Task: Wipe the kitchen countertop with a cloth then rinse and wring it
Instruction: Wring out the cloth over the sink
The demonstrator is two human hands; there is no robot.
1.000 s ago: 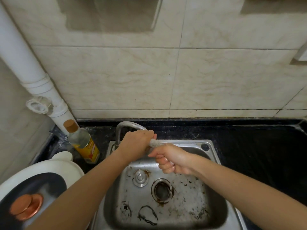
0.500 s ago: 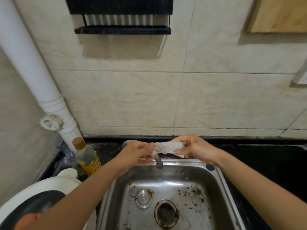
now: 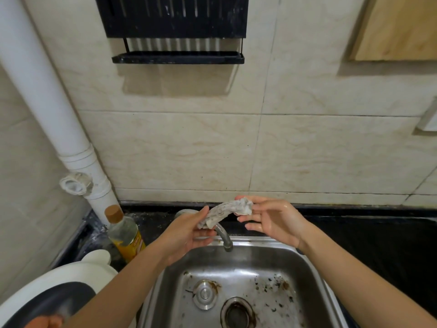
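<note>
- Above the sink (image 3: 314, 261), at about twelve o'clock from the drain (image 3: 237, 312), a twisted cloth (image 3: 225, 213) is held between the two hands, just over the tap (image 3: 224, 235).
- At nine o'clock from the tap, a bottle (image 3: 125, 233) is seen standing on the dark countertop (image 3: 378, 235), beside a white pipe (image 3: 59, 129).
- The left hand (image 3: 186, 230) is half closed, and the lower end of the cloth is pinched between its thumb and fingers.
- The cloth is stretched up toward two o'clock, as a short damp-looking roll; no running water is seen.
- The right hand (image 3: 272, 221) is mostly open with its fingers spread, and the upper end of the cloth is touched only by the fingertips; a firm hold there cannot be confirmed.
- The wringing appears to be nearly done or being checked.
- For a good wring, both ends should be gripped fully, the hands turned in opposite directions, and the cloth kept over the basin so drips are caught.
</note>
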